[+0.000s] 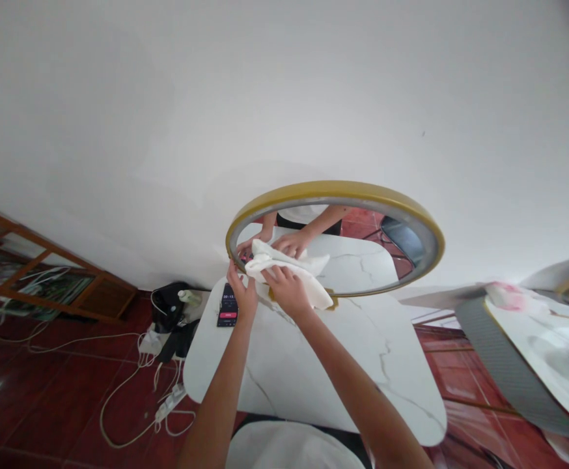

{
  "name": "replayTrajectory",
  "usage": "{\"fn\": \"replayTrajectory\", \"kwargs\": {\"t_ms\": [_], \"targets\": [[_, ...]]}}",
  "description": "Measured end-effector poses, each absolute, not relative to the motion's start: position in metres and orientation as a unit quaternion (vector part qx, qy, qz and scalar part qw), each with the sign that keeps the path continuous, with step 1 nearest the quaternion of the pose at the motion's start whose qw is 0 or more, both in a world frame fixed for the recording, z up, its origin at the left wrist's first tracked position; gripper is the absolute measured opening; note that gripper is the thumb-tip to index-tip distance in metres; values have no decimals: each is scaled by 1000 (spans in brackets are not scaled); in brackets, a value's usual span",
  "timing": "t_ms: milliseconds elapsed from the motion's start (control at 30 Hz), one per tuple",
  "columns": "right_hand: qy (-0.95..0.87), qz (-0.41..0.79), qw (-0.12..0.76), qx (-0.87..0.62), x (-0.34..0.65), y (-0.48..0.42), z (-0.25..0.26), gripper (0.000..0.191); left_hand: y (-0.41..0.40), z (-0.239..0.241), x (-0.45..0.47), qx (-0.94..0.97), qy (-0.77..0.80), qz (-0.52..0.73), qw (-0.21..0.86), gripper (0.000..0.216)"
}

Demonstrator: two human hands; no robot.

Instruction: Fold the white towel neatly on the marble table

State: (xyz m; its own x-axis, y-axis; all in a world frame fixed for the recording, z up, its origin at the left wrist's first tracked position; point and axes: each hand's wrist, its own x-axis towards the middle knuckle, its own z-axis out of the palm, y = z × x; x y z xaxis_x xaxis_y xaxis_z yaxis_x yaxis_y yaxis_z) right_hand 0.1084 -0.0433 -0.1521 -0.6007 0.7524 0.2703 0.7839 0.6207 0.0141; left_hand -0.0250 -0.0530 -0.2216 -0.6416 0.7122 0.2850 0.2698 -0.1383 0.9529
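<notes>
Mirror [346,247]: left hand [243,294] clamped on lower-left rim; right hand [289,292], fingers partly spread, presses white cloth [316,288] against glass.

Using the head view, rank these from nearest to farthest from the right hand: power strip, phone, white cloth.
1. White cloth: under the fingers of the right hand, against the mirror.
2. Phone: to the left, on the marble-patterned table.
3. Power strip: farther left and lower, beyond the table's left edge.
</notes>
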Motion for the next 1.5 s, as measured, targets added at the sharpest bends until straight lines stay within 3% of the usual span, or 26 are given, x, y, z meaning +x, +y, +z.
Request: {"fn": "replayTrajectory", "kwargs": {"t_ms": [167, 500, 567, 733, 833, 1033, 1300, 1400, 1500], "targets": [[-890, -50, 96, -444, 105, -47, -170, 47, -54, -223, -29, 403, 636, 636, 168, 63], [-802, -99, 282, -517, 127, -44, -127, 55, -52, -224, -31, 389, 624, 653, 184, 59], [-804, -97, 273, -520, 135, -45, -141, 52, -53, -224, -31, 395, 623, 648, 190, 61], [-842, -66, 154, -512, 156, -53, -187, 46, -53, -223, -31, 396, 627, 647, 175, 60], [-840, -62, 145, -519, 169, -56, -196, 46, -56, -210, -30, 416, 635, 638, 128, 60], [-764, -116, 295, -562, 193, -51, -164, 42, -61, -161, -18, 567, 589, 575, 26, 62], [-680, -115, 409, -597, 220, -47, -138, 41, -50, -140, 4, 738, 512, 440, 11, 55], [-692, -109, 392, -597, 230, -48, -155, 40, -48, -140, 8, 734, 516, 441, 2, 57], [-753, -91, 307, -576, 237, -53, -181, 39, -48, -142, 9, 731, 516, 445, -9, 57]]}}
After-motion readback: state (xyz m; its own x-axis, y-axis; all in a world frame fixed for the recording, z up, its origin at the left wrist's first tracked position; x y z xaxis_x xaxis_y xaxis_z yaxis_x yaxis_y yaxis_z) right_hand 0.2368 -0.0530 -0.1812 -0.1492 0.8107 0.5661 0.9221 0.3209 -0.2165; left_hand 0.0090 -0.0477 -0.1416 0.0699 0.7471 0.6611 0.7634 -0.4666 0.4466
